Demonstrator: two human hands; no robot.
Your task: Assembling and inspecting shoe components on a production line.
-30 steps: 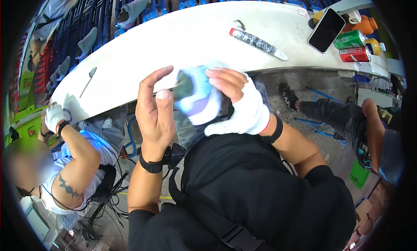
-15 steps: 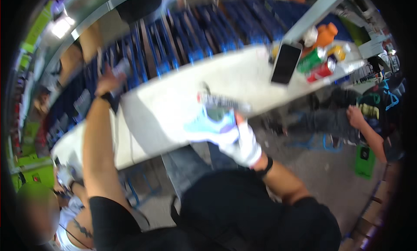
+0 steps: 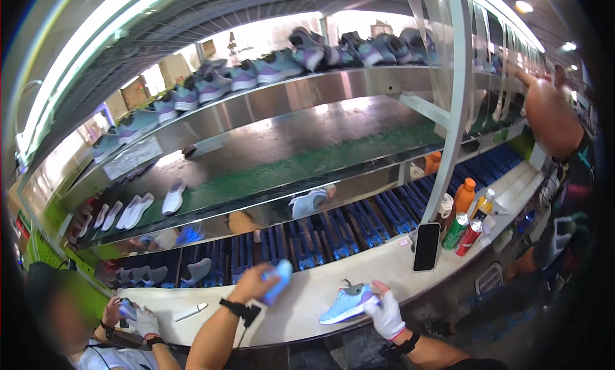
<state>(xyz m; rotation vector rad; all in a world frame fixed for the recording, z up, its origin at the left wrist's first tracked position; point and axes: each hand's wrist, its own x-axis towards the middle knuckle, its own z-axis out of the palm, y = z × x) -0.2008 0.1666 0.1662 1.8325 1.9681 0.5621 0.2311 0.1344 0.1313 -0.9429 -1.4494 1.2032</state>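
My left hand (image 3: 253,283), bare with a dark wrist strap, is closed on a blue and purple shoe (image 3: 277,283), blurred and seen nearly end-on, held above the white worktop (image 3: 237,312). A white glove with bare fingertips covers my right hand (image 3: 386,315). Its fingers grip the heel end of a light blue sneaker (image 3: 346,304) with a purple heel and white sole. That sneaker is low over the worktop, toe to the left; whether it touches the surface I cannot tell. A grey flap rises from its opening.
Beyond the worktop runs a blue slatted conveyor (image 3: 307,242) carrying grey shoes (image 3: 195,271). A phone (image 3: 426,246) stands by a post, near cans (image 3: 455,232) and bottles. A white pen-like tube (image 3: 191,312) lies left. One co-worker (image 3: 141,322) works at left, another (image 3: 554,120) at right.
My left hand has come back from over the conveyor at far left and now holds a shoe near the middle. My right hand keeps the sneaker. The view has tilted up.
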